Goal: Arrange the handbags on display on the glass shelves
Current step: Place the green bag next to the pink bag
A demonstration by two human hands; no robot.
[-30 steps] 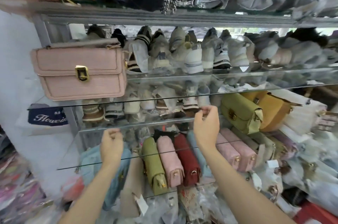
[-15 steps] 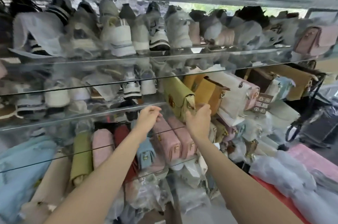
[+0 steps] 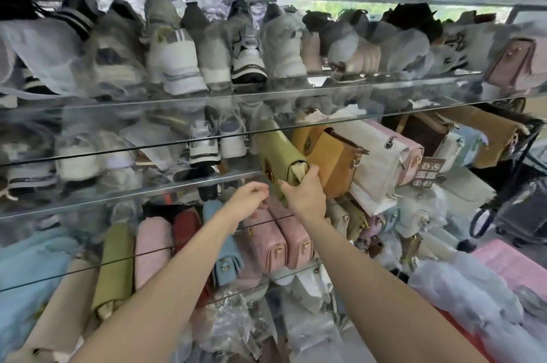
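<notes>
Here, an olive-green handbag (image 3: 279,152), smooth and boxy with a brass clasp, stands tilted at the front edge of a clear glass shelf (image 3: 124,189), just beside a mustard-yellow handbag (image 3: 334,155) with stiff square corners. Left of it the shelf holds blurred shoes (image 3: 204,142). The right hand (image 3: 305,191) grips the green bag's lower end, thumb round its side. The left hand (image 3: 250,195), fingers curled and holding nothing visible, sits at the shelf edge.

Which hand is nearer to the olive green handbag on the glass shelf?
Right. The right hand grips the olive green handbag at its end; the left hand hangs just left of it, below it, fingers curled.
</notes>
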